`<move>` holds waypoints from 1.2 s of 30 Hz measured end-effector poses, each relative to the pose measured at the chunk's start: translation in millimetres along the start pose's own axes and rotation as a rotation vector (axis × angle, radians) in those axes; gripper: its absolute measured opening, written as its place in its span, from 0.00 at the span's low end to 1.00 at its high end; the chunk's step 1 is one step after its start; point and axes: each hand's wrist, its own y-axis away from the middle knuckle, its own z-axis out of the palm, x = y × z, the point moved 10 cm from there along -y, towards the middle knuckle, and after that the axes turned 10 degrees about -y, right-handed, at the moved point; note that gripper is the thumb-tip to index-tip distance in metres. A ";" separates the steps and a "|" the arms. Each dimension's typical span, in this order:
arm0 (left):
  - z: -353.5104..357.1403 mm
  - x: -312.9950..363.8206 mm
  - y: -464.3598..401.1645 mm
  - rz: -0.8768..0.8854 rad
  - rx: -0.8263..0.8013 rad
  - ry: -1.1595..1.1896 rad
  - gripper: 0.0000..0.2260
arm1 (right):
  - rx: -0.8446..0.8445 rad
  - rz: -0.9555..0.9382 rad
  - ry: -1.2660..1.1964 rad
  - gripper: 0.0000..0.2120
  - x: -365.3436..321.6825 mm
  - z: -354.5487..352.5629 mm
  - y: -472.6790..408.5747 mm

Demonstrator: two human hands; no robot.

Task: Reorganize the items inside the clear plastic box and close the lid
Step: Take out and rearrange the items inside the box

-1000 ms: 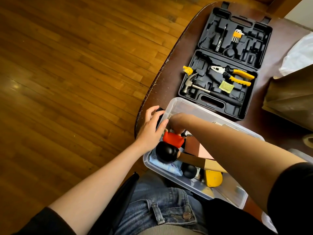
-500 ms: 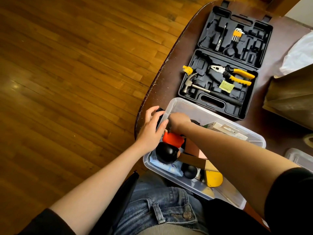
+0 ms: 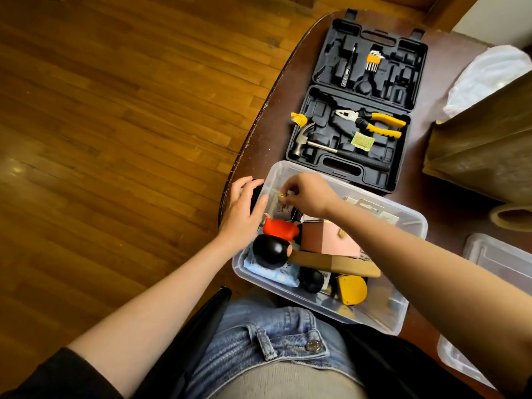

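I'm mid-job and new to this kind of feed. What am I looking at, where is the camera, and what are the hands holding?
There is no machine here: a person works with two bare hands. The single picture comes from a camera worn on the head, looking down over the lap at a dark wooden table.

On it sits the clear plastic box, lid off, filled with a red piece, two black balls, a pink box, a cardboard tube and a yellow tape measure. Behind it lies an open black tool case with a hammer and pliers.

The right hand pinches a small item above the box's far corner; what it is, is too small to tell. The left hand rests against that corner's outer wall. What looks like the lid lies at right.
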 end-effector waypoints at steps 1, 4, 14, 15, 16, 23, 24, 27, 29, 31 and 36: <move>-4.7 5.3 1.3 0.008 0.034 -0.014 0.17 | 0.025 0.009 -0.051 0.04 2.1 -8.1 7.4; -23.5 42.7 8.3 0.159 0.211 -0.159 0.16 | 0.082 0.050 -0.239 0.06 12.0 -29.9 30.5; 74.3 150.7 38.0 0.626 -0.471 -0.300 0.32 | 0.404 0.144 -0.622 0.06 75.5 -97.8 119.2; 80.6 152.8 42.4 0.679 -0.490 -0.367 0.36 | 0.428 0.158 -0.660 0.06 82.9 -100.9 127.6; 87.4 153.0 46.0 0.725 -0.510 -0.439 0.38 | 0.450 0.174 -0.690 0.06 91.0 -103.3 135.8; 106.5 128.0 39.0 0.669 -0.574 -0.678 0.35 | 0.362 0.291 -0.647 0.05 124.4 -96.7 166.9; 105.8 129.1 37.5 0.664 -0.572 -0.675 0.34 | 0.324 0.313 -0.576 0.05 127.1 -95.3 168.7; 102.9 131.0 35.1 0.666 -0.590 -0.683 0.33 | 0.192 0.384 -0.312 0.03 131.3 -87.8 170.3; 98.1 129.2 32.4 0.653 -0.594 -0.675 0.33 | 0.116 0.425 -0.163 0.04 131.6 -80.4 167.8; 92.0 126.6 31.2 0.638 -0.601 -0.655 0.32 | 0.062 0.449 -0.048 0.09 130.2 -72.2 162.5; 78.2 115.0 23.3 0.541 -0.651 -0.626 0.32 | 0.033 0.390 -0.036 0.11 118.2 -58.2 147.1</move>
